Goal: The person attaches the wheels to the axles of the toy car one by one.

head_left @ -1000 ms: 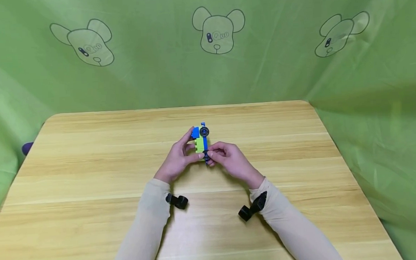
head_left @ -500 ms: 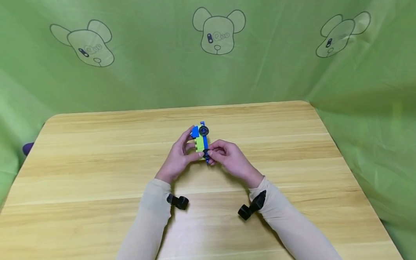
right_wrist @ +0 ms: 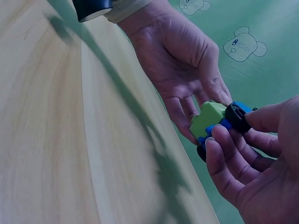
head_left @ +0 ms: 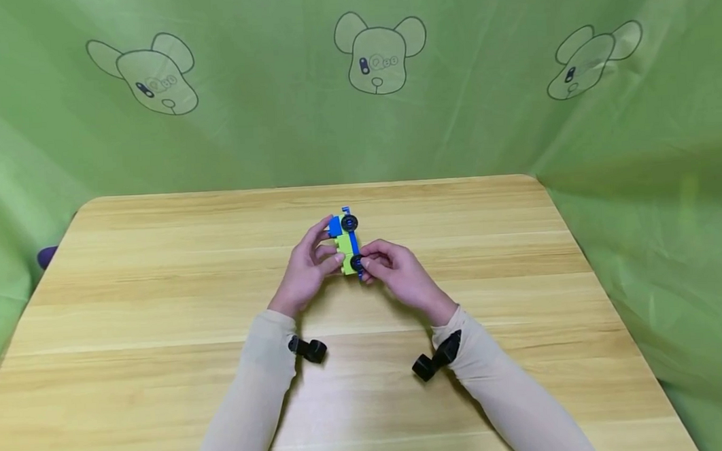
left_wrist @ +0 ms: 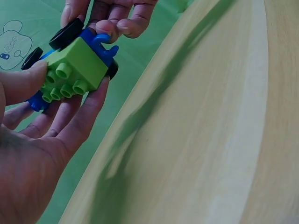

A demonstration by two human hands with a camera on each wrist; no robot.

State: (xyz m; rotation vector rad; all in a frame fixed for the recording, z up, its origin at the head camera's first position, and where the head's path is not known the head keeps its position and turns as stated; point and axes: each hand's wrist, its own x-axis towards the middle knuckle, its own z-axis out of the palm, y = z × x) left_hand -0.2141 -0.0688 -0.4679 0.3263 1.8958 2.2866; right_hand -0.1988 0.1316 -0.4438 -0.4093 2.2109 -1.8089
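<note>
A small building-block toy car (head_left: 345, 243) is held up on its side between both hands, over the table's far half. It has lime green bricks (left_wrist: 84, 65), a blue brick (head_left: 334, 226) at the far end, a blue base (head_left: 354, 243) and black wheels (head_left: 349, 223). My left hand (head_left: 302, 273) grips it from the studded side, thumb on the green bricks and fingers spread underneath. With thumb and fingers, my right hand (head_left: 400, 274) pinches the car's near end, the thumb tip against a wheel (right_wrist: 238, 117). A blue hook (left_wrist: 105, 44) sticks out of that end.
The wooden table (head_left: 162, 399) lies under both forearms. A green curtain (head_left: 270, 121) with printed bear heads hangs behind and along the sides. Each sleeve carries a black wrist camera (head_left: 309, 349). Something purple (head_left: 47, 257) shows past the table's left edge.
The toy car has tilted, its far end swinging slightly left and away. My left thumb has shifted from beside the near wheel onto the green bricks. The right hand has barely moved.
</note>
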